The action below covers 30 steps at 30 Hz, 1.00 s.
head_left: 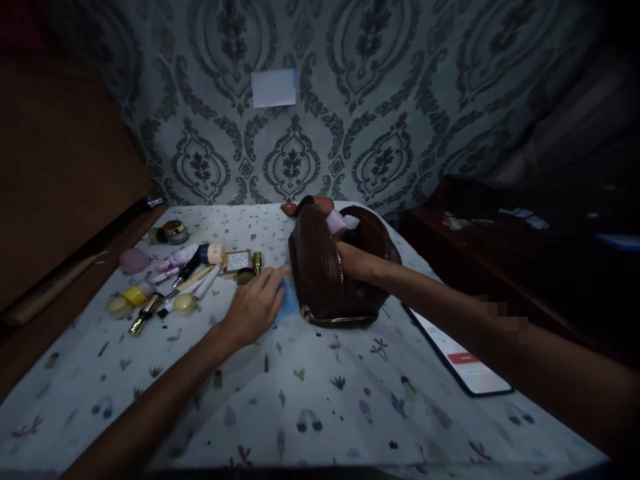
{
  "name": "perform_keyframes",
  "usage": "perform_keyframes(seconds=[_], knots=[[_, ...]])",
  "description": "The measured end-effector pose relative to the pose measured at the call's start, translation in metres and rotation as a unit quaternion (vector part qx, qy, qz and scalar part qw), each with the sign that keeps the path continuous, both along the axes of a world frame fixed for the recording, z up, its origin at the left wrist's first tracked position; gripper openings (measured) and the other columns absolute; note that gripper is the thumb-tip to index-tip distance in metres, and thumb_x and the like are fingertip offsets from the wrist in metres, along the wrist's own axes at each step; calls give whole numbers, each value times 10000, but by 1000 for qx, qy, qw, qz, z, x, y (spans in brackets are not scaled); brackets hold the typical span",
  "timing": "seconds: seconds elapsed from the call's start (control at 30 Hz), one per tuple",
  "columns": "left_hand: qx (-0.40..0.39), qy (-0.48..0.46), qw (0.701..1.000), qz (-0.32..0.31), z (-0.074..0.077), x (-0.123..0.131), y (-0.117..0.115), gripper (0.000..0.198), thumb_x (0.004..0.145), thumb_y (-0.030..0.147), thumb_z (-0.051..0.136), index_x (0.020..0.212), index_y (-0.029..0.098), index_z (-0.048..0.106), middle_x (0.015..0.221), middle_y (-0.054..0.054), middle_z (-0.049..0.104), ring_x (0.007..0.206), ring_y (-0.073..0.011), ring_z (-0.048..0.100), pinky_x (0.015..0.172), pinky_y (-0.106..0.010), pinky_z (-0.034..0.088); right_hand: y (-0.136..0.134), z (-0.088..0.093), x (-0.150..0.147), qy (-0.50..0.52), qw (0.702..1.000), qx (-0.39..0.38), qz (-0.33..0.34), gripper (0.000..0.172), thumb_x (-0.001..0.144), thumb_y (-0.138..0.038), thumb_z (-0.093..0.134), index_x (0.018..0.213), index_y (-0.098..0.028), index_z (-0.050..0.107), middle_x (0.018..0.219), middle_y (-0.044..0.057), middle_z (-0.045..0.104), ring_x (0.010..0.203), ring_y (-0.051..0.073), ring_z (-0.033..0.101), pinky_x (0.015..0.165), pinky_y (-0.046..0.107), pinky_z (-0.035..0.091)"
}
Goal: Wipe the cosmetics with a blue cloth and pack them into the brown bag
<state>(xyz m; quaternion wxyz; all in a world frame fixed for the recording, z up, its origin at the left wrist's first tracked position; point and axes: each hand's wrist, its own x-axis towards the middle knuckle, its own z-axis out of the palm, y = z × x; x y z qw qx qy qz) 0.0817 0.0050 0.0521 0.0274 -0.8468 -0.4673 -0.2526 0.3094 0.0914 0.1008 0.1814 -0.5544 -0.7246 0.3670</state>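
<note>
1. Patterned surface [300, 400], white cloth-covered.
2. Brown bag [316, 270], open, upon the surface.
3. Phone [483, 380], lit, right of the bag.
4. Right hand [353, 261], inside the bag; grip hidden, cannot tell.
5. Left hand [257, 303], over a blue item [287, 303] beside the bag; grip unclear.
6. Cosmetics [189, 268], clustered left.

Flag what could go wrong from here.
1. The phone lies near the right edge of the table, by the right forearm; a bump might push it off.
2. The right hand is inside the brown zippered bag, its fingers hidden, so it could snag something unseen.
3. The left hand is close to the loose cosmetics; a sweep might scatter them.
</note>
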Motion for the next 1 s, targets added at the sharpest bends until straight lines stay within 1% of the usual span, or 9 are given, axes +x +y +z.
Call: perform_keyframes(seconds=[0.1,0.23,0.3,0.4,0.5,0.57,0.63,0.8,1.0], knots=[[-42,48,989,135,1,-33,7,362,1016,223,353,1328,153,524,1207,-142,642,1073,-279,642,838,-394,563,-7,10,5,-38,999,19,-1,86,719,-86,623,706,-152,677,704,45,693,720,215,643,666,289,520],[-98,159,938,293,3,-69,13,376,1008,223,321,1259,118,581,1204,-191,633,1107,-356,617,775,-445,563,-10,20,12,-33,995,87,21,174,806,-106,549,815,-154,716,796,52,727,762,212,673,696,294,527],[-128,184,922,315,1,-78,14,400,1000,207,311,1284,114,578,1196,-201,645,1118,-365,614,776,-446,558,-17,23,11,-11,979,199,-50,197,852,-158,539,920,-157,724,833,58,729,783,217,673,728,323,531],[-142,185,921,312,-2,-83,14,418,988,215,331,1312,115,576,1204,-208,658,1128,-370,615,786,-443,544,-45,26,-2,67,904,396,-147,223,906,-221,532,1044,-172,699,927,70,716,850,224,672,776,362,531],[-154,128,936,288,-3,-84,16,391,989,285,372,1281,153,596,1152,-163,696,1061,-332,653,790,-398,521,-81,15,-30,129,858,494,-60,193,944,-180,505,1027,-185,679,936,69,695,840,193,665,755,326,529],[-163,74,947,267,-3,-87,17,365,996,329,379,1236,189,616,1061,-112,729,1003,-289,675,790,-352,504,-99,-3,-52,134,861,485,78,241,930,-97,482,1049,-196,667,902,55,679,808,167,656,726,289,528],[-150,48,951,266,-3,-89,17,355,1003,333,362,1205,203,624,1038,-91,735,994,-267,679,795,-330,493,-106,-28,-73,129,887,414,159,281,933,-72,458,1091,-191,658,931,68,664,827,165,650,707,275,527],[-143,125,931,313,-6,-87,12,388,995,307,360,1289,159,566,1229,-159,651,1039,-309,674,797,-385,515,-87,-90,-116,132,954,236,127,278,894,-69,494,1107,-167,643,983,74,671,857,175,644,746,303,527],[-170,203,917,299,-9,-78,7,453,984,249,369,1413,144,471,1229,-193,640,1007,-331,691,788,-411,527,-61,-119,-144,200,975,87,53,304,853,-98,494,1122,-176,613,1073,74,652,762,146,668,651,278,525]])
